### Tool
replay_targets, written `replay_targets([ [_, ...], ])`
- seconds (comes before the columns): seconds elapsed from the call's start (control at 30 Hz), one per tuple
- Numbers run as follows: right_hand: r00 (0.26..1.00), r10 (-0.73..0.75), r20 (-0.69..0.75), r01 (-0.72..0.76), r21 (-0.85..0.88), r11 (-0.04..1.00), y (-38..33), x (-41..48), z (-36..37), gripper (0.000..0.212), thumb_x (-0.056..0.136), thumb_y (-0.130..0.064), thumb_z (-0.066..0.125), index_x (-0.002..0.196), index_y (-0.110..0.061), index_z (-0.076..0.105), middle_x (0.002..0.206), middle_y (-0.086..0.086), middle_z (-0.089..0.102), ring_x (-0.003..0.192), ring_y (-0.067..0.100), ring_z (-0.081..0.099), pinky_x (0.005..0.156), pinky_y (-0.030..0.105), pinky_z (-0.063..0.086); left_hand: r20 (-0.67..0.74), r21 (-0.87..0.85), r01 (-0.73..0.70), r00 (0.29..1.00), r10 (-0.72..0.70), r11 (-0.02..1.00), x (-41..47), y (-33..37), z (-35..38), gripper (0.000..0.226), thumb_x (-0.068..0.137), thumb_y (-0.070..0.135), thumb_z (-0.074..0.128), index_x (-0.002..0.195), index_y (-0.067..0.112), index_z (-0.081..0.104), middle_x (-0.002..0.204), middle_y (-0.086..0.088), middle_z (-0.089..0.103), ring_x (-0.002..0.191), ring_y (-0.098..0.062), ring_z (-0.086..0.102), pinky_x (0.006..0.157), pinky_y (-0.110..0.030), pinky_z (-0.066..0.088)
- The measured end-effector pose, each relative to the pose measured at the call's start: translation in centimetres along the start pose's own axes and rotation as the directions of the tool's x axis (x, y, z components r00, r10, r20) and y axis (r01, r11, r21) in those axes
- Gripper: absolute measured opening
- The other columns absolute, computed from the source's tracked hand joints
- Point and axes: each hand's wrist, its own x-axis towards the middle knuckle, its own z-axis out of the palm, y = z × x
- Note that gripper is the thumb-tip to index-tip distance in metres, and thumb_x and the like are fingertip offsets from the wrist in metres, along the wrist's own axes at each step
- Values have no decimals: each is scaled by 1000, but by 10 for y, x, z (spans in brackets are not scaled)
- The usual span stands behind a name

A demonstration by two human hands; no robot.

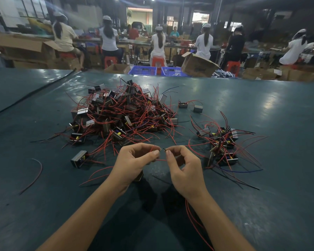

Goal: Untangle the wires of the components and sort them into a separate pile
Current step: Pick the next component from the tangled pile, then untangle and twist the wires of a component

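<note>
A worker's left hand [134, 161] and right hand [186, 172] meet over a dark green table [261, 205], each pinching a thin red wire [160, 160] between thumb and forefinger, the other fingers curled in. The two pinches sit almost tip to tip, with a short dark wire end showing in the gap between them. A loop of the red wire sags just beneath the fingertips, and more red strands run down beside the right forearm. A dark block [139, 176] shows under the heel of the left hand; whether the hand holds it cannot be told.

Beyond both hands lies the tangled heap [123, 113]: dozens of small boxy components with shiny metal shells, some with yellow parts showing, knotted together by long red leads and a few black and blue ones. To the right of the right hand sits a smaller pile [223, 144] of the same parts, its wires fanning outward, well apart from the heap. To the left of the left hand a single component [79, 158] lies alone, and further left a loose wire [34, 176] curves across the table. Two stray components [190, 106] lie beyond the right hand, between heap and pile.

Past the table's far edge stand blue crates [142, 70] and a cardboard box [198, 65], with capped workers [158, 42] seated, backs turned, at long benches.
</note>
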Motion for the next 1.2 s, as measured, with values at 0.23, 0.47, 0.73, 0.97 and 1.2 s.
replay_targets([
  [0.23, 999, -28, 26, 28, 9, 1000, -5, -1, 0, 14, 92, -16, 62, 86, -29, 63, 81, -15, 65, 68, 4, 58, 62, 11, 44, 0, -59, -20, 1000, 21, 998, -3, 2, 5, 15, 77, 20, 74, 91, 23, 77, 82, -1, 76, 75, -8, 68, 67, -14, 51],
  [0.47, 999, -37, 34, 36, 20, 999, -8, -2, 0, 18, 93, -14, 61, 86, -31, 62, 81, -14, 65, 69, 4, 60, 62, 11, 45, -1, -57, -60, 998, 60, 997, -4, 2, 7, 15, 72, 32, 72, 85, 31, 79, 86, -1, 76, 80, -11, 69, 70, -16, 53],
  [0.73, 999, -34, 37, 33, 31, 999, -9, -3, 0, 20, 94, -13, 60, 87, -32, 60, 83, -14, 65, 69, 4, 60, 62, 10, 44, -14, 10, -80, 997, 80, 997, -5, 4, 9, 20, 87, 10, 68, 83, 27, 77, 81, 2, 76, 75, -6, 69, 67, -15, 52],
  [0.97, 999, -40, 24, 40, 15, 999, -10, -4, 1, 13, 92, -19, 58, 88, -31, 60, 84, -16, 64, 72, 6, 61, 64, 11, 45, -40, 104, -137, 989, 141, 985, -5, 6, 11, 9, 83, 14, 72, 81, 22, 73, 73, 9, 73, 68, -2, 68, 61, -12, 49],
  [1.2, 997, -81, 4, 82, -85, 993, -11, -8, 3, 12, 86, -28, 68, 94, -21, 68, 83, -15, 67, 72, 11, 61, 66, 21, 48, -121, 180, -129, 981, 152, 975, -6, 5, 13, 7, 85, 16, 73, 80, 21, 73, 82, 0, 73, 81, -15, 70, 78, -36, 58],
])
